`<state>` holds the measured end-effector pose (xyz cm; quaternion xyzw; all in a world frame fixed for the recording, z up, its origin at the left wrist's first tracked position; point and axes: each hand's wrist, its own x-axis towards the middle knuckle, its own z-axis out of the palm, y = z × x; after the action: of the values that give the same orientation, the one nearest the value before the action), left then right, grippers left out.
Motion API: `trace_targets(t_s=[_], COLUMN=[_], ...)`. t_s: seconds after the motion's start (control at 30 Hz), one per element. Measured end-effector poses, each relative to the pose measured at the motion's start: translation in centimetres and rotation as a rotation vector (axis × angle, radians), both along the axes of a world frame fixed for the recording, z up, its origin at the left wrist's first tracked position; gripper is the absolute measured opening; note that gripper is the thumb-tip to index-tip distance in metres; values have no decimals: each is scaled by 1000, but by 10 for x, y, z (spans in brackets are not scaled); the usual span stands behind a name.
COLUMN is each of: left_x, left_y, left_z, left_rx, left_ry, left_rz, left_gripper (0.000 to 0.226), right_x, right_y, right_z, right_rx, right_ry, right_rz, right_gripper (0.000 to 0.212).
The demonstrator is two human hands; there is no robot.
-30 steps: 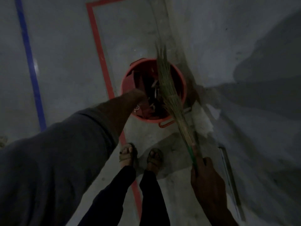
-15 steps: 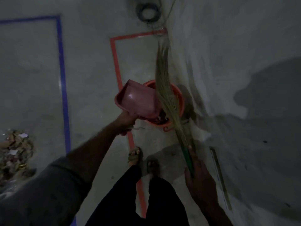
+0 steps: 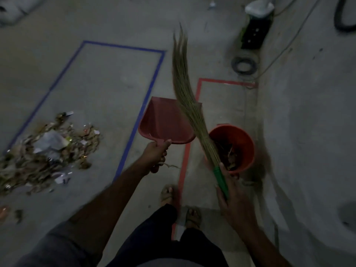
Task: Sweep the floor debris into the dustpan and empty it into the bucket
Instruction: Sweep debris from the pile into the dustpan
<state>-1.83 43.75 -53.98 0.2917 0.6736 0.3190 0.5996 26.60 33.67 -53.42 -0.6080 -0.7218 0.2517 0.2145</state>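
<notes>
Debris (image 3: 46, 149) is lying heaped on the floor well left of the bucket (image 3: 238, 146), while the left hand (image 3: 157, 154) is gripping the dustpan (image 3: 163, 122) handle and the right hand (image 3: 230, 193) is clasping the broom (image 3: 189, 105).

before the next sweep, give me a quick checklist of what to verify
1. Dustpan emptied: ok, its inside looks bare.
2. Left hand grips the dustpan handle: ok.
3. Right hand holds the broom by its green grip: ok.
4. Debris pile left to sweep: not ok, it lies on the floor to the left.
5. Bucket has room: cannot tell, litter shows inside.
</notes>
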Motion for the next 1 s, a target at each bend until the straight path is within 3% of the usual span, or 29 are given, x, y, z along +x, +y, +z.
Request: trace_targets(t_s=[0.37,0.53,1.0], left_x=[-132,-225,-464], left_y=[-134,-214,-462], left_z=[37,33,10], left_rx=[40,31,-82], left_ry=[11,63,69], left_rz=[481,612,1041], left_gripper=[42,47,30], right_x=[-117,-213,-495], right_y=[-9,-29,-134], right_z=[27,28,4], right_rx=[41,45,-43], right_ry=[-72,-134,-305], right_rz=[369,527,862], right_gripper=[78,78,81])
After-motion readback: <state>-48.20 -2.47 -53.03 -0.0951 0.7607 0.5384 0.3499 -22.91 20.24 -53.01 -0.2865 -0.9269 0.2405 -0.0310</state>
